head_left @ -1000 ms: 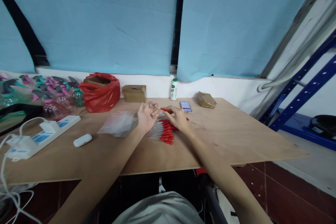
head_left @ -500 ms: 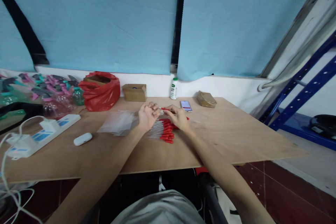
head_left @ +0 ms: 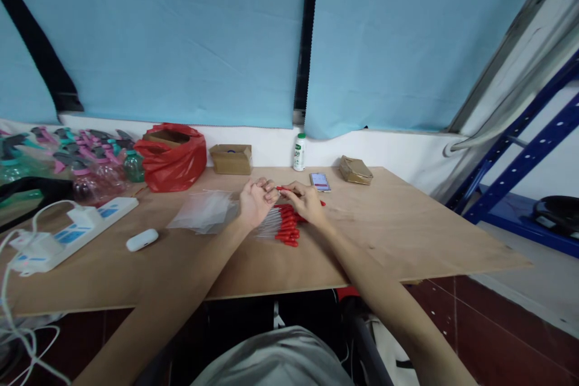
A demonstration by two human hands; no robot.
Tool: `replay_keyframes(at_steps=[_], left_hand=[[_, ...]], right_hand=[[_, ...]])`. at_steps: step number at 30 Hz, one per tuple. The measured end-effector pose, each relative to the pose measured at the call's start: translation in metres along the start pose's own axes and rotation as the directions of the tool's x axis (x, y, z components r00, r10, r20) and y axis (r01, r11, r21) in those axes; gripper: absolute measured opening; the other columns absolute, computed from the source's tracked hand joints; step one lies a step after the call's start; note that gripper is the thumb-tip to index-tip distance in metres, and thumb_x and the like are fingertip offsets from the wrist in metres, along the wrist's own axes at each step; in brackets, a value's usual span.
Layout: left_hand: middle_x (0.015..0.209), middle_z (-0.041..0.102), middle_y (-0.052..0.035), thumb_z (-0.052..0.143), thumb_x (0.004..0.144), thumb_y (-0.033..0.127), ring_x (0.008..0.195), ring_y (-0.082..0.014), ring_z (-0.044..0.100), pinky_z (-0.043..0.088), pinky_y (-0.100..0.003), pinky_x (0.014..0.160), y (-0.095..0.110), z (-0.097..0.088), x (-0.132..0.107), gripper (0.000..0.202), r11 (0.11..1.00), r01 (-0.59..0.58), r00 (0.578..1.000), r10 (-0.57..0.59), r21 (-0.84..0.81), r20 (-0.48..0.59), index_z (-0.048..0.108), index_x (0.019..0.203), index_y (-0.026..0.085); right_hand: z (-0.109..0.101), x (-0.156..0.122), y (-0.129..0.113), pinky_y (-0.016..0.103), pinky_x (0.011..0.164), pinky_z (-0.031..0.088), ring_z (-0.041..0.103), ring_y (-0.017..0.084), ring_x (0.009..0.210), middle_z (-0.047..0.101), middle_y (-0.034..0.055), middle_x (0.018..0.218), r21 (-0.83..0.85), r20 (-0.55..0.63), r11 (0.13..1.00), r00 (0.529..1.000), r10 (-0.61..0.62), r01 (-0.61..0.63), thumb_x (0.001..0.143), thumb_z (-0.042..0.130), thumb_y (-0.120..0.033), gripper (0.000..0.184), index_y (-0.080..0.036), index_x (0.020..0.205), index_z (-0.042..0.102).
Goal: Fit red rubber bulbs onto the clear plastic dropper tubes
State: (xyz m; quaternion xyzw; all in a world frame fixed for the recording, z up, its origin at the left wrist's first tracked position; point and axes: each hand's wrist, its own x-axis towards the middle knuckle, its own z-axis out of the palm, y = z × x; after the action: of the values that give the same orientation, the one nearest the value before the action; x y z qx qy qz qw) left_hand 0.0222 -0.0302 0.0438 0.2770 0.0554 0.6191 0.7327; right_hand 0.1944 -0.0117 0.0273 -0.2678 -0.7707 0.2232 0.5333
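My right hand [head_left: 307, 200] pinches the red bulb [head_left: 284, 189] of a dropper between thumb and fingers. My left hand [head_left: 256, 200] is turned palm up, its fingers curled round the dropper's thin stem end, which they mostly hide. Both hands meet just above the wooden table. Beneath and in front of them lies a pile of droppers [head_left: 286, 230], clear thin stems to the left and red bulbs to the right. Left of the pile, flat clear plastic bags [head_left: 202, 211] lie stacked beside my left wrist.
A phone [head_left: 320, 181], a white bottle [head_left: 299, 152] and two cardboard boxes [head_left: 231, 160] [head_left: 356, 170] stand towards the wall. Leftward are a red plastic bag [head_left: 174, 160], spray bottles [head_left: 97, 172], a power strip [head_left: 75, 235] with cables and a white earbud case [head_left: 142, 240].
The left fingers have come slightly nearer the right hand, so less of the dropper's stem shows between them. The pile and the bags have stayed put.
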Motion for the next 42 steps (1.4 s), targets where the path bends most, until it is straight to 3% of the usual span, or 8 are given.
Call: replay_keyframes(at_steps=[13,18,22,24,27,30,35,42], left_hand=[[0.076,0.049,-0.005,0.034,0.1,0.046,0.056,-0.0139,0.043,0.038,-0.026,0.051,0.002,-0.001,0.002,0.038,0.992,0.002,1.0,0.0,0.125,-0.016,0.044,0.076,0.02],[0.09,0.063,-0.0096,0.038,0.099,0.042,0.063,-0.0143,0.053,0.038,-0.026,0.054,0.004,-0.011,0.012,0.035,0.943,-0.107,0.984,0.147,0.314,-0.105,0.053,0.08,0.017],[0.082,0.065,-0.0056,0.041,0.098,0.039,0.06,-0.0124,0.052,0.036,-0.024,0.056,0.011,-0.034,0.026,0.033,0.736,-0.17,0.864,0.432,0.655,-0.261,0.056,0.077,0.018],[0.078,0.065,-0.0047,0.039,0.098,0.034,0.059,-0.0135,0.051,0.036,-0.026,0.059,0.016,-0.047,0.032,0.034,0.576,-0.141,0.802,0.543,0.805,-0.248,0.056,0.073,0.019],[0.075,0.066,-0.0045,0.039,0.097,0.028,0.067,-0.0168,0.053,0.039,-0.029,0.069,0.021,-0.064,0.036,0.035,0.263,-0.108,0.788,0.611,0.959,-0.079,0.058,0.068,0.02],[0.073,0.065,-0.0033,0.042,0.096,0.026,0.071,-0.0193,0.054,0.038,-0.03,0.073,0.02,-0.073,0.036,0.032,0.046,-0.069,0.825,0.565,0.997,0.03,0.059,0.069,0.022],[0.07,0.065,-0.0028,0.047,0.097,0.025,0.067,-0.0205,0.054,0.036,-0.031,0.071,0.013,-0.072,0.031,0.031,-0.063,-0.112,0.905,0.406,0.992,0.127,0.061,0.07,0.023],[0.074,0.068,-0.0044,0.044,0.1,0.029,0.074,-0.022,0.059,0.04,-0.031,0.077,0.009,-0.074,0.03,0.031,-0.117,-0.129,0.918,0.362,0.985,0.164,0.063,0.077,0.022]], right_hand=[[-0.003,0.003,0.004,0.03,0.075,0.056,0.072,0.02,0.08,0.077,0.0071,0.093,-0.082,0.021,0.996,0.999,-0.026,0.028,0.097,0.06,-0.044,0.029,-0.019,0.104,0.073],[-0.009,0.007,0.007,0.03,0.076,0.054,0.069,0.018,0.079,0.076,0.0064,0.095,-0.12,-0.011,0.992,0.999,-0.03,0.029,0.096,0.059,-0.042,0.028,-0.019,0.104,0.073],[-0.016,0.011,0.019,0.03,0.076,0.051,0.065,0.017,0.078,0.075,0.0049,0.092,-0.198,0.033,0.98,0.999,-0.021,0.027,0.092,0.064,-0.034,0.018,-0.019,0.096,0.074],[-0.016,0.012,0.026,0.031,0.081,0.049,0.064,0.018,0.084,0.074,0.0046,0.091,-0.244,0.073,0.969,0.997,-0.019,0.037,0.089,0.067,-0.029,0.012,-0.02,0.093,0.075],[-0.012,0.011,0.032,0.034,0.089,0.045,0.062,0.02,0.092,0.074,0.0042,0.091,-0.283,0.134,0.958,0.991,-0.001,0.039,0.088,0.07,-0.026,0.008,-0.02,0.088,0.074],[-0.007,0.009,0.032,0.035,0.091,0.043,0.061,0.021,0.095,0.074,0.004,0.091,-0.29,0.196,0.956,0.98,0.023,0.035,0.089,0.071,-0.028,0.009,-0.02,0.086,0.075],[-0.005,0.006,0.028,0.033,0.088,0.044,0.06,0.02,0.093,0.074,0.0037,0.088,-0.306,0.246,0.952,0.968,0.051,0.028,0.088,0.072,-0.03,0.013,-0.02,0.081,0.076],[-0.006,0.007,0.029,0.03,0.085,0.042,0.06,0.018,0.085,0.072,0.0035,0.081,-0.336,0.236,0.94,0.971,0.032,0.05,0.096,0.062,-0.04,0.032,-0.019,0.076,0.073]])
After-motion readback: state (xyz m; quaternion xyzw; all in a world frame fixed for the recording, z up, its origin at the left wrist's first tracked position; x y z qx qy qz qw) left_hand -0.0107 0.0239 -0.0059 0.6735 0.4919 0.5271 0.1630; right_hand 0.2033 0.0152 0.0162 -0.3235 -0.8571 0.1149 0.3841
